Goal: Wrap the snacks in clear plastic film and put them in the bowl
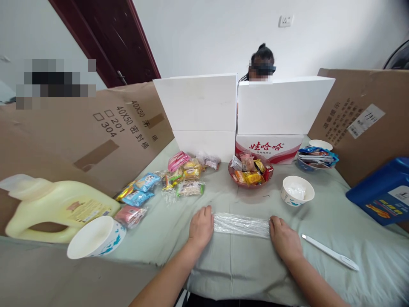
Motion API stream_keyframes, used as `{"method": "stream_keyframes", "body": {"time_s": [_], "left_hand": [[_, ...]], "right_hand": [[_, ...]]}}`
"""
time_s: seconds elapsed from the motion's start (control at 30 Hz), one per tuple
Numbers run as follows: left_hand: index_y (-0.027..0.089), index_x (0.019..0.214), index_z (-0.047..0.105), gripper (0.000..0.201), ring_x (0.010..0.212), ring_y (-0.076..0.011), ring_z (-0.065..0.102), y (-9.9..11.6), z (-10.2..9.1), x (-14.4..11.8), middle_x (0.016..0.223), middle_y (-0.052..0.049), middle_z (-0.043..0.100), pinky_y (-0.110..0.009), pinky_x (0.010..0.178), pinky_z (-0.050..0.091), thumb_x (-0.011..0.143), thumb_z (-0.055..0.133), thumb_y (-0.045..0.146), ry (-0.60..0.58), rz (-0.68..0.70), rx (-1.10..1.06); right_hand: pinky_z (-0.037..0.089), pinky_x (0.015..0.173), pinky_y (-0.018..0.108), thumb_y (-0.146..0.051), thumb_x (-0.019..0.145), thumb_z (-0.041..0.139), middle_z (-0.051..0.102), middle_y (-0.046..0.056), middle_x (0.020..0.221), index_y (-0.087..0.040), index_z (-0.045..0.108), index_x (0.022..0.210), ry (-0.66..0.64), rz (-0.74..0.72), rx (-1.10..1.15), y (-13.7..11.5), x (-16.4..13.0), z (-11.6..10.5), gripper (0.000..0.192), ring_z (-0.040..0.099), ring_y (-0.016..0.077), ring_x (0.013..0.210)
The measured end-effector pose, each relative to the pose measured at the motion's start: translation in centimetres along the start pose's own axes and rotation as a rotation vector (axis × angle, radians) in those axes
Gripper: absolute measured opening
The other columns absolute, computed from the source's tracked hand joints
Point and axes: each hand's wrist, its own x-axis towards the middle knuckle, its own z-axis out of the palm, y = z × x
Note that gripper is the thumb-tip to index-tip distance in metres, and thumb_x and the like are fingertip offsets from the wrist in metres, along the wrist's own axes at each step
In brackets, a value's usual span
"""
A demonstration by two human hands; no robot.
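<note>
Pressing flat on the pale green cloth (243,264), palms down: left hand (201,226) at the left end of a clear plastic strip (241,224), right hand (283,238) at its right end. Both hands open, fingers extended and together, fingertips touching or resting on the strip's ends; nothing gripped. Both forearms entering from the bottom edge, converging slightly toward the strip. Strip lying crosswise at table centre, stretched between the two hands.

Just right of the right hand: white knife-like tool (330,252), lying at a slant, untouched. Near left: empty white bowl with blue pattern (96,237), tilted; behind it a yellow jug with handle (54,209), lying on its side, label unreadable.

Mid table: loose wrapped snacks (166,181) scattered left of centre, print too small to read. Red dish (251,172) holding more wrapped sweets. White patterned bowl (297,190) with clear wrapper inside. Far right: blue container (383,194), label illegible. Further bowl with blue packets (316,157).

Far: red-and-white carton (270,148) marked "娃哈哈". White foam boxes (243,106) stacked above it. Left cardboard panel (96,132) printed "40X50", "201", "304", "密封桶". Right cardboard panel (361,115) bearing Chinese text and a white sticker, unreadable. Another person (262,64) partly visible behind the foam boxes.
</note>
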Motion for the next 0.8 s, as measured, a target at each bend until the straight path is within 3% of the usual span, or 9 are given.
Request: {"method": "stream_keyframes", "body": {"time_s": [0.1, 0.2, 0.3, 0.4, 0.5, 0.57, 0.63, 0.7, 0.8], "left_hand": [[0.018, 0.098, 0.063, 0.024, 0.093, -0.0251, 0.061, 2.4, -0.3, -0.3, 0.096, -0.01, 0.066, -0.04, 0.083, 0.049, 0.089, 0.042, 0.011, 0.074, 0.244, -0.127], [0.02, 0.117, 0.06, 0.029, 0.117, -0.0264, 0.053, 5.1, 0.5, -1.1, 0.123, -0.01, 0.061, -0.045, 0.1, 0.042, 0.092, 0.046, 0.021, -0.043, 0.473, -0.282], [0.024, 0.143, 0.038, 0.057, 0.142, -0.0331, 0.024, 6.3, 1.6, -1.9, 0.152, -0.009, 0.034, -0.057, 0.113, 0.022, 0.092, 0.05, 0.045, -0.182, 0.454, -0.256], [0.026, 0.149, 0.026, 0.066, 0.146, -0.0329, 0.011, 6.3, 2.2, -2.1, 0.158, -0.007, 0.021, -0.06, 0.115, 0.012, 0.092, 0.046, 0.052, -0.255, 0.435, -0.227], [0.025, 0.15, 0.026, 0.065, 0.146, -0.0327, 0.009, 6.3, 2.2, -2.0, 0.158, -0.007, 0.019, -0.06, 0.115, 0.011, 0.092, 0.046, 0.049, -0.268, 0.434, -0.218], [0.023, 0.15, 0.025, 0.065, 0.146, -0.0326, 0.01, 6.4, 2.1, -2.0, 0.158, -0.007, 0.019, -0.06, 0.115, 0.011, 0.092, 0.047, 0.044, -0.278, 0.428, -0.197], [0.02, 0.15, 0.024, 0.069, 0.146, -0.0319, 0.012, 6.3, 2.0, -1.9, 0.158, -0.009, 0.019, -0.057, 0.116, 0.012, 0.09, 0.049, 0.043, -0.294, 0.418, -0.173], [0.016, 0.15, 0.024, 0.074, 0.145, -0.0316, 0.014, 5.3, 2.0, -1.9, 0.157, -0.011, 0.02, -0.054, 0.116, 0.014, 0.088, 0.051, 0.046, -0.3, 0.399, -0.153], [0.017, 0.15, 0.025, 0.076, 0.145, -0.0317, 0.014, 2.7, 2.0, -2.0, 0.157, -0.013, 0.018, -0.053, 0.115, 0.017, 0.088, 0.05, 0.052, -0.265, 0.359, -0.124]], "right_hand": [[0.039, 0.054, 0.026, -0.025, 0.099, 0.034, 0.066, 0.007, 0.097, -0.02, 0.056, 0.101, -0.011, -0.002, -0.027, -0.5, -0.1, -0.1, 0.023, 0.067, 0.0181, 0.071], [0.04, 0.054, 0.027, -0.025, 0.099, 0.035, 0.066, 0.006, 0.096, -0.02, 0.056, 0.101, -0.028, -0.002, -0.029, -0.2, 0.0, -0.3, 0.021, 0.067, 0.018, 0.069], [0.043, 0.056, 0.029, -0.025, 0.098, 0.035, 0.066, 0.008, 0.093, -0.019, 0.056, 0.099, -0.036, 0.027, -0.052, 1.2, 0.3, -1.0, 0.022, 0.066, 0.0192, 0.069], [0.047, 0.07, 0.035, -0.02, 0.095, 0.038, 0.067, 0.012, 0.09, -0.015, 0.061, 0.096, 0.087, 0.053, -0.111, 1.7, 0.6, -2.0, 0.023, 0.066, 0.0246, 0.081], [0.042, 0.095, 0.044, -0.026, 0.093, 0.046, 0.064, 0.016, 0.114, -0.013, 0.062, 0.112, 0.22, -0.199, -0.005, -0.7, 0.2, -2.1, 0.028, 0.057, 0.0295, 0.111], [0.031, 0.108, 0.048, -0.038, 0.092, 0.049, 0.053, 0.014, 0.137, -0.016, 0.052, 0.131, 0.181, -0.457, 0.097, -3.2, -0.3, -1.5, 0.045, 0.043, 0.0299, 0.13], [0.025, 0.111, 0.052, -0.052, 0.09, 0.047, 0.039, 0.013, 0.148, -0.015, 0.038, 0.144, 0.07, -0.578, 0.139, -5.1, -0.8, -0.6, 0.066, 0.029, 0.0303, 0.139], [0.022, 0.112, 0.053, -0.062, 0.089, 0.042, 0.03, 0.013, 0.153, -0.014, 0.028, 0.148, -0.03, -0.561, 0.142, -5.5, -1.1, 0.2, 0.078, 0.022, 0.0305, 0.142], [0.018, 0.113, 0.054, -0.066, 0.088, 0.039, 0.024, 0.013, 0.155, -0.014, 0.026, 0.149, -0.079, -0.44, 0.109, -3.3, -1.5, 1.0, 0.082, 0.017, 0.0306, 0.144]]}}
